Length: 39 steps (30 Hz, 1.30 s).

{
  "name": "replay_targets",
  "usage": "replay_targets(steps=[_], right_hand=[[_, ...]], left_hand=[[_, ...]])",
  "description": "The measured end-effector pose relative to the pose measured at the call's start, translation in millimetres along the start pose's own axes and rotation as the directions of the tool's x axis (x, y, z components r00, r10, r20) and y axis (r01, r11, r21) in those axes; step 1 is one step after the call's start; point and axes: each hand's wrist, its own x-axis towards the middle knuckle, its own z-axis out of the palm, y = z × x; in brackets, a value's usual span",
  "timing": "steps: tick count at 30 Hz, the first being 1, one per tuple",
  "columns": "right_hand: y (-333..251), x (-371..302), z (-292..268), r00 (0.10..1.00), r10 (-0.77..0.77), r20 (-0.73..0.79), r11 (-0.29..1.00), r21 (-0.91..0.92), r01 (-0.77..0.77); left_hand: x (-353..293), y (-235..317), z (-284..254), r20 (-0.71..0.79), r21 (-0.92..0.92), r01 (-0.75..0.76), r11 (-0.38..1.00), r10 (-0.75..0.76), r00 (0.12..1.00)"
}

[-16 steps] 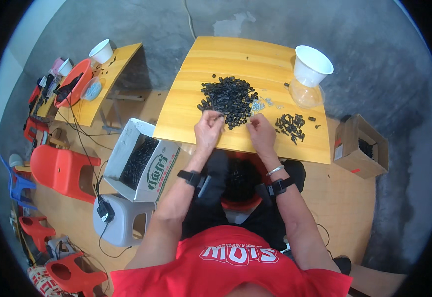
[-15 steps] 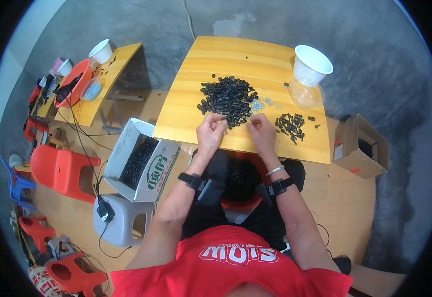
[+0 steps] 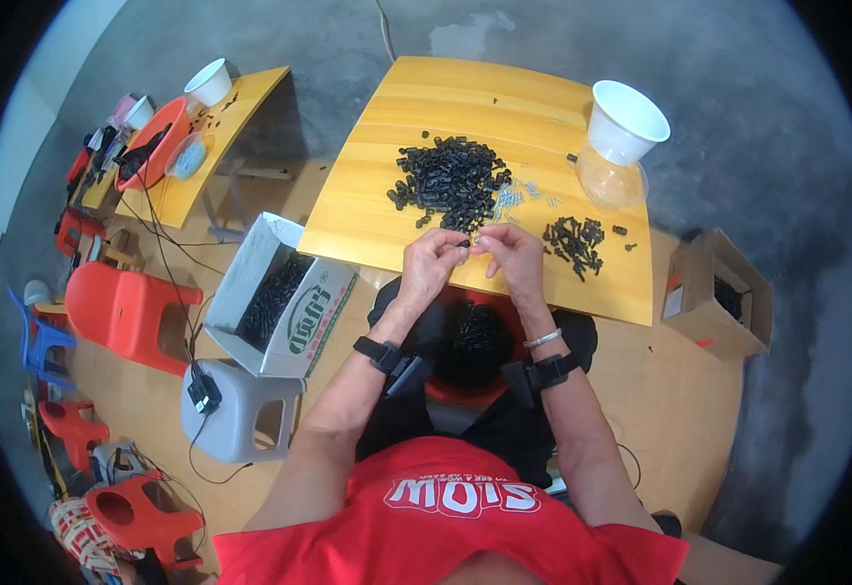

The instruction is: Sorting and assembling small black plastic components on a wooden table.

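white lettering [image 3: 462, 496] crosses the red shirt [image 3: 416, 531], green characters [image 3: 311, 320] the box [image 3: 282, 362].

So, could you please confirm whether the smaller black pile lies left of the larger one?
No, the smaller pile lies right of the larger pile.

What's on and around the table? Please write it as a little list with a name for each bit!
Left grip: pinching a small black part
Right grip: fingertips close to it; can't tell if holding anything
Table: yellow, wood-look
Big pile: black parts
Smaller pile: black pieces, farther right
Between piles: tiny silver pieces
Right edge: white tub, clear container
Boxes: white box left, brown box right
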Motion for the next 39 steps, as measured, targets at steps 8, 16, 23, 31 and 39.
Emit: replay_targets(steps=[8, 16, 23, 31, 39], right_hand=[[16.2, 1.0, 6.4, 0.983, -0.17, 0.071, 0.978, -0.112, 0.178], [16.0, -3.4, 2.8, 0.981, -0.162, 0.111, 0.975, -0.133, 0.176], [12.1, -3.8, 8.1, 0.964, -0.26, 0.062, 0.948, -0.173, 0.266], [10.3, 4.8, 10.0, 0.94, -0.342, 0.008, 0.754, -0.594, 0.28], [7.0, 5.9, 37.0, 0.87, -0.461, 0.175, 0.443, -0.804, 0.396]], left_hand=[[-3.0, 1.7, -1.4, 0.036, 0.254, -0.162, 0.953, 0.158, 0.987], [-2.9, 1.1, -1.8, 0.012, 0.132, -0.078, 0.988, 0.077, 0.997], [2.0, -4.7, -8.8, -0.013, -0.283, 0.031, 0.959, -0.036, 0.999], [5.3, 3.7, -29.3, -0.301, -0.282, -0.066, 0.957, -0.023, 0.953], [4.6, -7.5, -34.7, -0.174, -0.278, -0.012, 0.96, -0.038, 0.984]])
